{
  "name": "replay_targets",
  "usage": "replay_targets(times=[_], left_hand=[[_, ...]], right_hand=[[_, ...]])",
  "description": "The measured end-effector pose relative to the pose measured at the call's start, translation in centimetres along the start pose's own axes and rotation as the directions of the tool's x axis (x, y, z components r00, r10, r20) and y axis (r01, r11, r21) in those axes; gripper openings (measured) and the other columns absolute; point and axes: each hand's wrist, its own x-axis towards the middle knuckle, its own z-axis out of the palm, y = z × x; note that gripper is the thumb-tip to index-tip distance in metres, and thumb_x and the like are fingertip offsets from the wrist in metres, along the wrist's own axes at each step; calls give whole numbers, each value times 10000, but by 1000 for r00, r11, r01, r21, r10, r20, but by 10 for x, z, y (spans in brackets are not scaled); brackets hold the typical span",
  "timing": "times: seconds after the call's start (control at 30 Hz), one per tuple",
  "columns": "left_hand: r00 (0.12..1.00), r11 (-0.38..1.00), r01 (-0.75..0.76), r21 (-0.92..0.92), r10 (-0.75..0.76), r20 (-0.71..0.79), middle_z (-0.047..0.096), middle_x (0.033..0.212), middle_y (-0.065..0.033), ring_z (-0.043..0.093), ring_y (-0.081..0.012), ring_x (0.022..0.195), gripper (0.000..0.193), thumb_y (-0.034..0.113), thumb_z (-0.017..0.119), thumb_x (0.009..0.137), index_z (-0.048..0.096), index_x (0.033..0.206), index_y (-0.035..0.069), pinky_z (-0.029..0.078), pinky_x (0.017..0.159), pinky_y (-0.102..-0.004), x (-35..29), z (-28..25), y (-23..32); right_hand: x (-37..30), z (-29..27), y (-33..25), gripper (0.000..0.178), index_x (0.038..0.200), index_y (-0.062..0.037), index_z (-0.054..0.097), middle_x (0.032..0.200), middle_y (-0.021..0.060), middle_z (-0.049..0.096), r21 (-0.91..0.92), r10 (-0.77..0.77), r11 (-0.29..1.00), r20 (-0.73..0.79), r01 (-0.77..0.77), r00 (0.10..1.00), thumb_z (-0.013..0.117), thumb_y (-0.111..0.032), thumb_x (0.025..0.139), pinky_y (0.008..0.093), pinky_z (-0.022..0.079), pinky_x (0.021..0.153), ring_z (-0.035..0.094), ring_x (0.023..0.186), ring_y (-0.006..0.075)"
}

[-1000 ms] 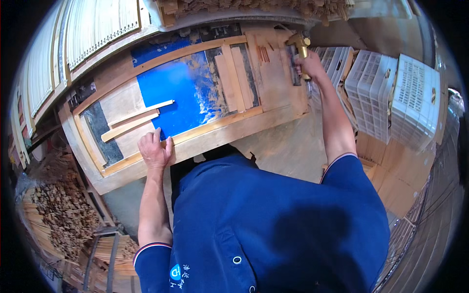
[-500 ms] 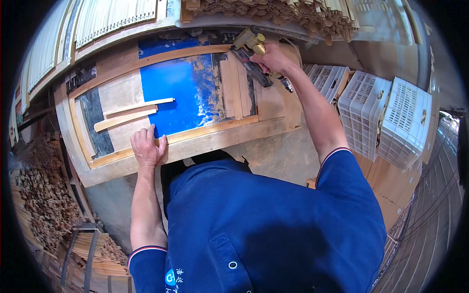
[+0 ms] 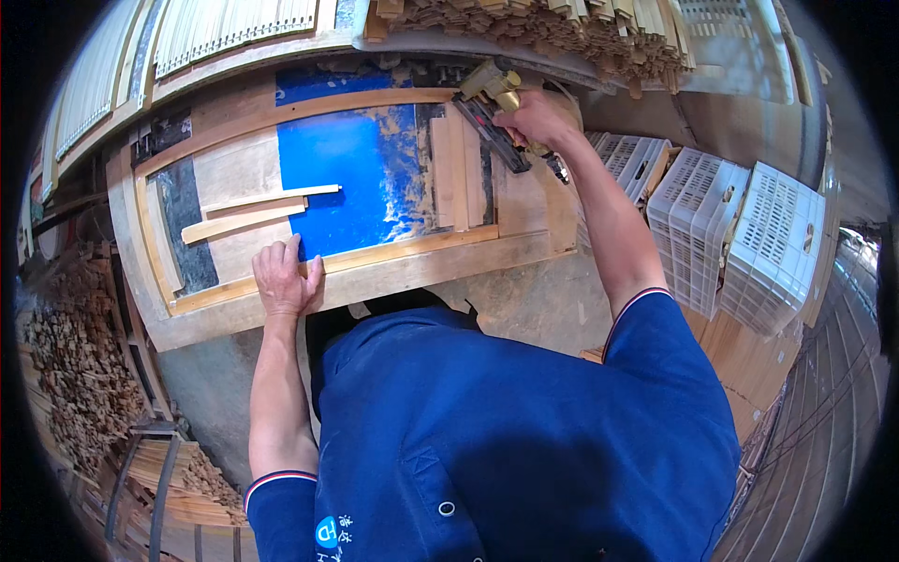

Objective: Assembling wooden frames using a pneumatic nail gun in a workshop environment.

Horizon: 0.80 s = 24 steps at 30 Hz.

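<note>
My left hand [image 3: 284, 277] rests on the near wooden rail [image 3: 412, 251] of a jig on the workbench, its thumb spread from its fingers. Beyond its fingertips, two thin wooden strips [image 3: 245, 222] lie across the bare wood and the blue panel [image 3: 342, 178]. My right hand [image 3: 538, 120] is wrapped around the handle of a gold and black nail gun [image 3: 492, 86], at the far right corner of the jig. The gun's nose points toward the end of the curved far rail [image 3: 346, 100]; whether it touches the wood I cannot tell.
Upright wooden slats [image 3: 456, 169] stand at the jig's right side. White plastic crates [image 3: 698, 220] are on the right. Stacked wood strips [image 3: 552, 37] lie beyond the bench, with slatted panels [image 3: 234, 37] at far left. More wood piles [image 3: 89, 361] sit at lower left.
The whole view has shifted slightly. Both hands keep the same places on the bench, and the nail gun stays at the far right corner.
</note>
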Motion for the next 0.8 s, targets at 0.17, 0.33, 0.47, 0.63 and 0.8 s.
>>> replay_targets(times=[0.17,0.33,0.47,0.63,0.8], left_hand=[[1000,1000,-12,-11,12,-20,562,886,-117,553,-309,864,481,349,754,769,662,1133,48,419,816,-440,2,0,1],[1000,1000,-21,-12,20,-22,562,884,-118,553,-308,859,475,345,752,771,661,1130,47,422,811,-440,0,0,-1],[999,1000,-20,1,20,-25,562,882,-117,554,-307,858,474,346,749,776,657,1132,47,424,808,-441,-1,1,0],[998,999,-39,1,39,-48,564,886,-116,556,-306,864,476,355,746,781,654,1134,50,424,810,-440,-3,2,-1],[999,999,-29,21,30,-41,566,890,-112,556,-302,869,476,363,746,783,654,1138,59,425,807,-439,-1,5,-2]], right_hand=[[5,2,15,258,706,-19,617,579,47,606,3,-3,1000,-43,3,999,732,-155,893,323,430,473,560,483,133],[0,2,8,187,802,-10,627,585,38,598,-148,15,989,-85,-28,996,737,-133,890,315,430,468,558,491,130],[-21,3,-12,172,862,-10,631,614,35,601,-162,39,985,-67,-50,997,744,-139,877,311,429,476,565,514,124],[-78,25,19,241,992,-11,667,742,65,653,0,-146,989,-82,147,986,753,-186,850,359,486,584,612,616,133],[-161,70,63,333,1194,-85,663,920,159,735,-427,-217,877,55,219,975,703,-157,871,419,542,737,716,846,331]])
